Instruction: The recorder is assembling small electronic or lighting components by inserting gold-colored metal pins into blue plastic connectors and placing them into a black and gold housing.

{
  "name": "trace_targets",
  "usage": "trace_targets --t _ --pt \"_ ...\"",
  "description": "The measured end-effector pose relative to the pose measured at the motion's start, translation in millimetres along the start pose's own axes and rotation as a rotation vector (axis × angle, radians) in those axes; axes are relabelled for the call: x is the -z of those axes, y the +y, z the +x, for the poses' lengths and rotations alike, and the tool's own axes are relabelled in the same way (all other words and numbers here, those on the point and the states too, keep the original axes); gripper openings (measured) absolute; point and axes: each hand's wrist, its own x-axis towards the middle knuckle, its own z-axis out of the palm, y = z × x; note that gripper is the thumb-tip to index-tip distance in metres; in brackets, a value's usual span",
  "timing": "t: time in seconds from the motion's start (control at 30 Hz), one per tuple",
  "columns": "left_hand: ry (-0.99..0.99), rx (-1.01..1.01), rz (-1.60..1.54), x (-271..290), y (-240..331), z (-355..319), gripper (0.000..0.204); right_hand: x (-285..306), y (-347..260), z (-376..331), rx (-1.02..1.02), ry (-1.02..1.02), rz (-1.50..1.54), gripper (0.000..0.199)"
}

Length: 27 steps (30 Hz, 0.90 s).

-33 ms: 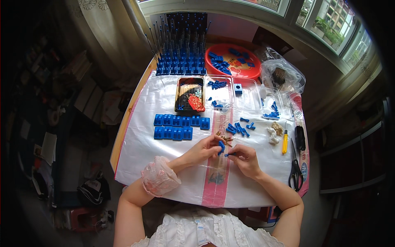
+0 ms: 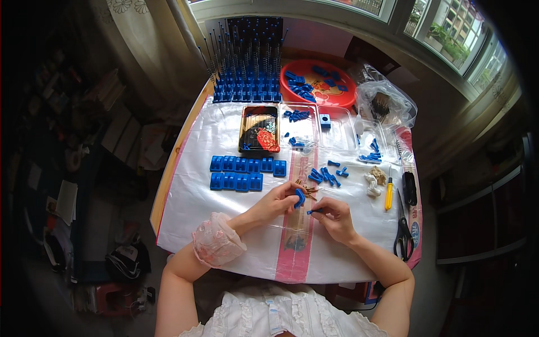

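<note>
My left hand (image 2: 274, 204) is closed on a curved blue plastic bracket (image 2: 300, 198), gripped between thumb and fingers. Just right of it, my right hand (image 2: 337, 220) pinches a small dark blue piece (image 2: 309, 212) whose far end sticks out past the fingertips. A narrow gap separates the two pieces. Behind my left fingertips lie several brass-coloured pins (image 2: 311, 192), partly hidden by the hand. Loose small blue plastic parts (image 2: 325, 177) are heaped farther back. To the left, similar blue brackets (image 2: 236, 181) stand in two rows.
At the back are blue bases with upright springs and rods (image 2: 247, 84), a red round tray (image 2: 348, 100), a black patterned tray (image 2: 243, 126) and clear plastic trays (image 2: 339, 147). On the right lie a yellow-handled tool (image 2: 388, 197), black scissors (image 2: 403, 238) and crumpled tissue (image 2: 371, 185).
My left hand has shifted slightly left and turned the blue bracket, so more of its curved side shows and the gap to the small piece has widened. My right hand stays nearly in place.
</note>
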Motion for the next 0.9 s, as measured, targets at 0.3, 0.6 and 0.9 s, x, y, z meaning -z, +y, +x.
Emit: trace_targets --t 0.3,0.6,0.9 --pt "-0.047 -0.036 0.001 -3 0 3 0.036 -1 -2 2 -0.156 0.081 0.186 0.016" --pt "-0.055 -0.044 0.025 -4 3 2 0.034 -2 -5 3 -0.118 0.083 0.159 0.018" --pt "-0.053 -0.038 0.046 -7 5 2 0.035 -3 -8 2 -0.076 0.078 0.083 0.018"
